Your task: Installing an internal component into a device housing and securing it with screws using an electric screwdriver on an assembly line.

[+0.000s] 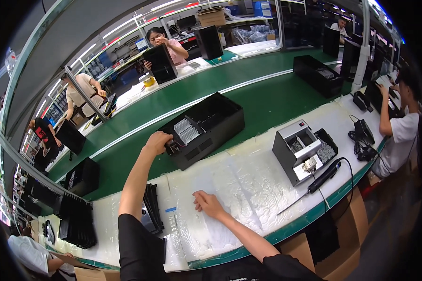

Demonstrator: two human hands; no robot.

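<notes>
My left hand (158,142) reaches forward and grips the left end of a black metal case (211,145). The case lies with its open side up, partly on the green conveyor belt (267,96) and near the worktable's back edge. Inside its left part sits a silver finned block (187,130); the rest of its inside looks dark. My right hand (208,204) hovers over or rests on the plastic-covered worktable (248,192), fingers loosely bent and holding nothing. Beside my left forearm stand several thin black panels (152,206), partly hidden by the arm.
To the right stand a screw feeder (297,152) with loose screws and a black electric screwdriver (326,175) with a long bit and cable. Stacked black parts (77,222) stand at left. Other black cases (316,75) are on the belt. Co-workers sit or stand around the line.
</notes>
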